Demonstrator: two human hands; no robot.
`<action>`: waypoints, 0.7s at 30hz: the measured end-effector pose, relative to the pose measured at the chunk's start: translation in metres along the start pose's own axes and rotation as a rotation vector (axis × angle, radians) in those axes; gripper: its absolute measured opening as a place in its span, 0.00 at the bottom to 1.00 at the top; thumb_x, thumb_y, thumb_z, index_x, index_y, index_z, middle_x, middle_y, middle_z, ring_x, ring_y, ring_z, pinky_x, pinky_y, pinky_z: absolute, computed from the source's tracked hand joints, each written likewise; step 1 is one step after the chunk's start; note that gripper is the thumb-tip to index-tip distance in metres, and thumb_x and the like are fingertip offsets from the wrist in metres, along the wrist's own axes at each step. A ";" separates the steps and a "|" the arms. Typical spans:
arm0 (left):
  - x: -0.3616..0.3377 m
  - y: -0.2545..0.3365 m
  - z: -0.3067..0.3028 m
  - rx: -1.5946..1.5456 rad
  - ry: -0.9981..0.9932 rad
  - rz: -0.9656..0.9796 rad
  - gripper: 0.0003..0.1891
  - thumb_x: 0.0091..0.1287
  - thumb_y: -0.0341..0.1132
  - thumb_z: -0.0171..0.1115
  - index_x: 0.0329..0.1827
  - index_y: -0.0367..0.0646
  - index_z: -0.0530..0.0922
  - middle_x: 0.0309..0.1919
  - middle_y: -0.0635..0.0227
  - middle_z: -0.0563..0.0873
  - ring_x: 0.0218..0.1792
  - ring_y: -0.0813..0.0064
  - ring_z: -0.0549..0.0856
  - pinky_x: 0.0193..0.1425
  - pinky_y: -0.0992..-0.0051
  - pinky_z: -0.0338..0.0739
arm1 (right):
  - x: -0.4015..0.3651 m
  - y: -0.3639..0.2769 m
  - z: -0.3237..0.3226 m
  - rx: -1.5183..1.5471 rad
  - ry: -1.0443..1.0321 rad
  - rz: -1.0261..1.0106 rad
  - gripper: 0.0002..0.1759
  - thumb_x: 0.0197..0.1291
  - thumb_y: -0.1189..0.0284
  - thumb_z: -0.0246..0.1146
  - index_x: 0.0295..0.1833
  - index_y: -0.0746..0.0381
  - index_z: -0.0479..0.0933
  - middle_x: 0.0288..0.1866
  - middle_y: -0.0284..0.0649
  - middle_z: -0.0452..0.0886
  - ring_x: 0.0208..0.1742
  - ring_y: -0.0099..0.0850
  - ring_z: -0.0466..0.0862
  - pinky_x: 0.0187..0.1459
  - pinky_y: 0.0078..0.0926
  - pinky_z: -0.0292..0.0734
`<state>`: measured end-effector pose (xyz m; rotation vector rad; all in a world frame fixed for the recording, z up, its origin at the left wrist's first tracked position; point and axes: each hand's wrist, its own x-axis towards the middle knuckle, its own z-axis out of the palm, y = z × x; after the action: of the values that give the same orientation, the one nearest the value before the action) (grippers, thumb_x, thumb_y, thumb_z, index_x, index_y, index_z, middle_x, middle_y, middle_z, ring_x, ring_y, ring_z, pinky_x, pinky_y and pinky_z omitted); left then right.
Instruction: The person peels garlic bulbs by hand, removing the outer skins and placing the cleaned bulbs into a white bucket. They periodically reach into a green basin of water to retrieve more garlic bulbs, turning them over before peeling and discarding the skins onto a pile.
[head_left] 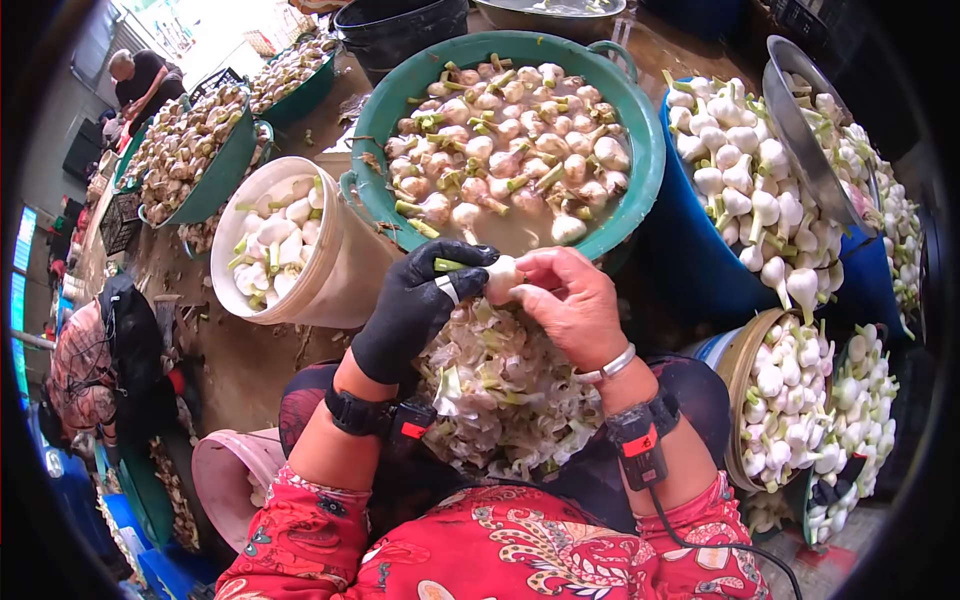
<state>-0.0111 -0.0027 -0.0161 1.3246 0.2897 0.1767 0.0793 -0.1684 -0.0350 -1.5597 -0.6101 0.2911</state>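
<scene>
My left hand (pixel 415 303), in a black glove with a white band on one finger, is closed around the green stem of a garlic bulb (pixel 502 280). My bare right hand (pixel 574 304) pinches the other side of that bulb between thumb and fingers. Just beyond both hands, a big green tub (pixel 368 120) holds murky water with many unpeeled garlic bulbs (pixel 500 140) in it. Under the hands, a heap of loose garlic skins (pixel 510 400) lies between my knees.
At left stands a white bucket (pixel 345 260) of peeled garlic, with a pink bucket (pixel 225 470) lower down. A blue barrel (pixel 690 255) and a tan bucket (pixel 738 420), both garlic-filled, stand at right. A cable (pixel 720 547) trails from my right wrist. Two people (pixel 145 85) are at far left.
</scene>
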 end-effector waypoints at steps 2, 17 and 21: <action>0.001 0.000 0.002 0.074 -0.023 0.000 0.11 0.63 0.24 0.62 0.48 0.38 0.80 0.47 0.66 0.85 0.47 0.80 0.81 0.55 0.77 0.74 | 0.002 0.004 -0.001 -0.019 -0.023 0.001 0.08 0.47 0.83 0.63 0.35 0.63 0.79 0.29 0.37 0.76 0.32 0.24 0.79 0.36 0.20 0.75; 0.008 0.002 -0.013 0.009 0.163 0.068 0.09 0.64 0.32 0.64 0.42 0.36 0.80 0.30 0.67 0.84 0.29 0.76 0.84 0.34 0.77 0.80 | -0.024 0.023 0.016 -0.662 -0.488 -0.054 0.05 0.44 0.73 0.61 0.27 0.63 0.73 0.28 0.49 0.76 0.33 0.49 0.79 0.36 0.41 0.75; 0.004 0.007 -0.013 -0.005 0.181 0.026 0.12 0.68 0.33 0.59 0.47 0.33 0.79 0.29 0.64 0.83 0.26 0.76 0.82 0.33 0.77 0.79 | -0.012 0.022 0.005 -0.417 -0.478 0.138 0.04 0.45 0.75 0.62 0.24 0.65 0.77 0.23 0.46 0.78 0.27 0.39 0.80 0.33 0.35 0.76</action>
<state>-0.0110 0.0117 -0.0125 1.3098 0.4251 0.3198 0.0717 -0.1702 -0.0594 -1.9536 -0.9812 0.6869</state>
